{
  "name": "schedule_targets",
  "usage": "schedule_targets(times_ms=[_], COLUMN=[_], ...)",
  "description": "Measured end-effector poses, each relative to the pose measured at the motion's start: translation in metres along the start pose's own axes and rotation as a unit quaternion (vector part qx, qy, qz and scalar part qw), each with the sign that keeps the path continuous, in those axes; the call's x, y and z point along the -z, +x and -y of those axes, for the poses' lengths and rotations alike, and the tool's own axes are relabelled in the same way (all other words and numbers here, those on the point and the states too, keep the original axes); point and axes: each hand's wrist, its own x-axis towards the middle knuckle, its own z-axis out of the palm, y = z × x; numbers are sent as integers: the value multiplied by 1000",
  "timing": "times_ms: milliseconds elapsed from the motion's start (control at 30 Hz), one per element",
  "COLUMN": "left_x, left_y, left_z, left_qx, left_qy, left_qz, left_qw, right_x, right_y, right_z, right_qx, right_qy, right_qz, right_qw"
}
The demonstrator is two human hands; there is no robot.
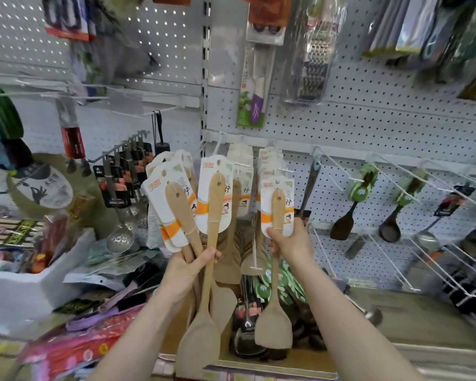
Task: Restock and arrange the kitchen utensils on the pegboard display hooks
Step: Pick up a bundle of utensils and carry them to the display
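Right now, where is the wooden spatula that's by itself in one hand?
The wooden spatula is just right of centre in the head view, gripped by the right hand, beside the bunch of spatulas in the left hand.

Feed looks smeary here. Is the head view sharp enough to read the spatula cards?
Head view: spatula cards at centre fairly sharp, print only partly legible; upper-left packages smeared; wide lens bows the pegboard rail; glare streaks the clear grater pack.

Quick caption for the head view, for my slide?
Left hand grips a bunch of carded wooden spatulas; right hand holds a single spatula up before the pegboard.
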Motion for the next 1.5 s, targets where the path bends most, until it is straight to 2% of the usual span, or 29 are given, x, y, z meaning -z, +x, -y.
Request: schedule_targets(times_ms=[300,467,867,1000,1200,1333,1500], left_x=[-7,-11,-20,-17,0,15,25], left_y=[7,9,18,18,11,0,-6], left_z=[6,8,14,14,11,9,11], left_qx=[5,-5,-8,-11,-2,12,37], left_qy=[7,18,10,16,51,59,94], left_qz=[-12,-11,-12,-4,-12,-16,-14], left_qw=[1000,1000,1000,1000,999,998,995], right_x=[2,1,3,-4,-29,-57,-66], right_y=[13,15,15,24,46,55,70], right_z=[-15,-27,-29,-23,-2,3,7], right_qx=[38,39,71,43,-3,-48,-75], right_qy=[-14,-37,-7,-17,26,91,52], right_qz=[-12,11,-14,-8,-34,-37,-41], right_qw=[999,998,997,999,999,994,995])
